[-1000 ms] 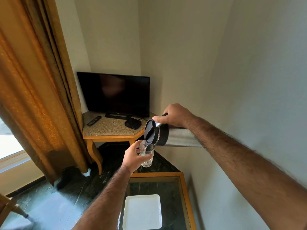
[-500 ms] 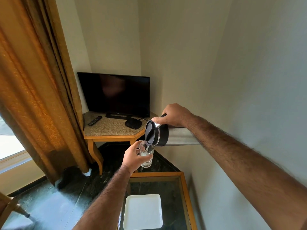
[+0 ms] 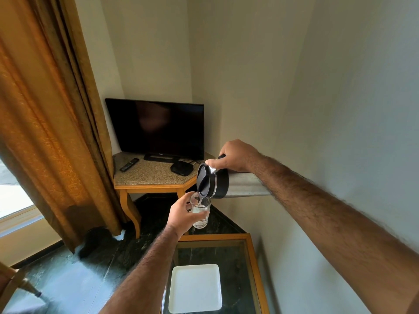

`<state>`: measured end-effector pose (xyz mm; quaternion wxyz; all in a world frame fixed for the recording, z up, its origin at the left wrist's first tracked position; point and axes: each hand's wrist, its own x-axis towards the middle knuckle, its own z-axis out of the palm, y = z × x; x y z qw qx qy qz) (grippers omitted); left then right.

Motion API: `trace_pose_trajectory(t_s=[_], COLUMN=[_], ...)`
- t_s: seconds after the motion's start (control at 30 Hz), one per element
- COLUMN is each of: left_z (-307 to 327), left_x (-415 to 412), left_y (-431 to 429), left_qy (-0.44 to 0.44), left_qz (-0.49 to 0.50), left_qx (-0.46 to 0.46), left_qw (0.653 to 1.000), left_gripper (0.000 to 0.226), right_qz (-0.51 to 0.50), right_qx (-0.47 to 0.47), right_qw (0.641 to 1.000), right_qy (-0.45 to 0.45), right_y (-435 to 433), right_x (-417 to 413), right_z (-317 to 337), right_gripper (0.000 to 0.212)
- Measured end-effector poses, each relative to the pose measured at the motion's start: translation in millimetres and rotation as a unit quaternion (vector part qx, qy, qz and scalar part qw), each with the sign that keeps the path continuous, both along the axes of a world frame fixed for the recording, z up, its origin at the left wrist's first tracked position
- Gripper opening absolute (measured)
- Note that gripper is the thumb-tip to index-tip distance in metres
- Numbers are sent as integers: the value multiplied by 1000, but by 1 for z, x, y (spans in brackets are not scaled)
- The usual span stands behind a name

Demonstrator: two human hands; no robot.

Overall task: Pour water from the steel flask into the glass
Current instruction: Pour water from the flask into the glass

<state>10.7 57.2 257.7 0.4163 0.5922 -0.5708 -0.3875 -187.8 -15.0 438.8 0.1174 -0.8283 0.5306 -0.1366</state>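
My right hand [image 3: 235, 156] grips the steel flask [image 3: 229, 183] near its black collar, forefinger pressed on the lid lever; the flask lies almost level in the air, black lid [image 3: 204, 180] facing left, lower lip just above the glass [image 3: 200, 213]; my left hand [image 3: 182, 217] is wrapped round the glass from its left side, holding it upright in the air, beyond the far edge of the glass-topped table [image 3: 254, 257]; a thin stream of water [image 3: 199, 200] drops from the lid's lower edge into the glass, which looks partly filled, though the exact level I cannot tell; a white square plate [image 3: 196, 288] rests on the table near its near edge, clear of both hands; to pour well, I judge: keep the lip over the centre of the rim, hold the glass plumb, raise the flask's base only by slow degrees so the stream stays thin, and level the flask before the water nears the rim; neither vessel is supported from below, so steadiness depends on both wrists
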Motion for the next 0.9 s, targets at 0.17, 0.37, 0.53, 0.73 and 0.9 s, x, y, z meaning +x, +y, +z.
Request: trace_pose_trajectory(t_s=[0.17, 0.37, 0.53, 0.73, 0.9], left_z=[0, -1, -2, -3, 0], left_x=[0, 0, 0, 0, -2], left_y=[2, 5, 6, 7, 7], left_qy=[-1, 0, 4, 7, 10], left_qz=[2, 4, 5, 7, 6], left_qx=[1, 7, 12, 16, 17], left_qw=[1000, 1000, 1000, 1000, 1000], left_gripper=[59, 62, 61, 65, 66], right_qz=[1, 11, 6, 7, 8], right_qx=[-2, -7, -5, -6, -1], right_qw=[1000, 1000, 1000, 1000, 1000], right_qy=[2, 10, 12, 10, 5], right_y=[2, 5, 6, 6, 5], right_x=[0, 3, 2, 1, 0], right_z=[1, 3, 3, 0, -2], right_gripper=[66, 67, 66, 66, 66])
